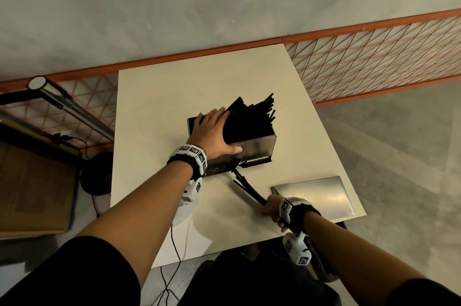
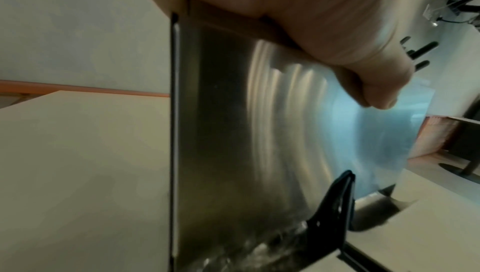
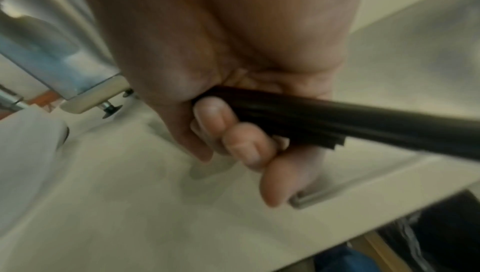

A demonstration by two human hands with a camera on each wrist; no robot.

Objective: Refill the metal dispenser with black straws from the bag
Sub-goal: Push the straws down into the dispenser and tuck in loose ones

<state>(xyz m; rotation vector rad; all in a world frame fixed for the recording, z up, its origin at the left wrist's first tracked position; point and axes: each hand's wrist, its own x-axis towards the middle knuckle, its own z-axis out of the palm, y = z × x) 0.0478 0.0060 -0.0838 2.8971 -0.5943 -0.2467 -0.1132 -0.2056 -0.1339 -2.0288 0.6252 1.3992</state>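
An open-topped metal dispenser point(image 1: 257, 149) stands mid-table, packed with black straws point(image 1: 252, 116) whose ends fan out past its far rim. My left hand point(image 1: 215, 131) lies over its near left corner, fingers stretched across the top. The thumb lies along the brushed front wall point(image 2: 233, 133), and the left hand point(image 2: 337, 40) fills the top of the left wrist view. Near the table's front right, my right hand point(image 1: 273, 208) grips a bundle of black straws point(image 1: 247, 186) that points at the dispenser's base. The right wrist view shows the right hand point(image 3: 233, 133) with fingers curled round that bundle point(image 3: 337, 120). No bag is clearly visible.
A flat metal lid point(image 1: 314, 196) lies at the near right corner of the white table point(image 1: 174, 93). A black lever point(image 2: 337, 204) sticks out low on the dispenser's front. An orange mesh railing point(image 1: 374, 56) runs behind; a cardboard box point(image 1: 32, 186) and cables sit at the left.
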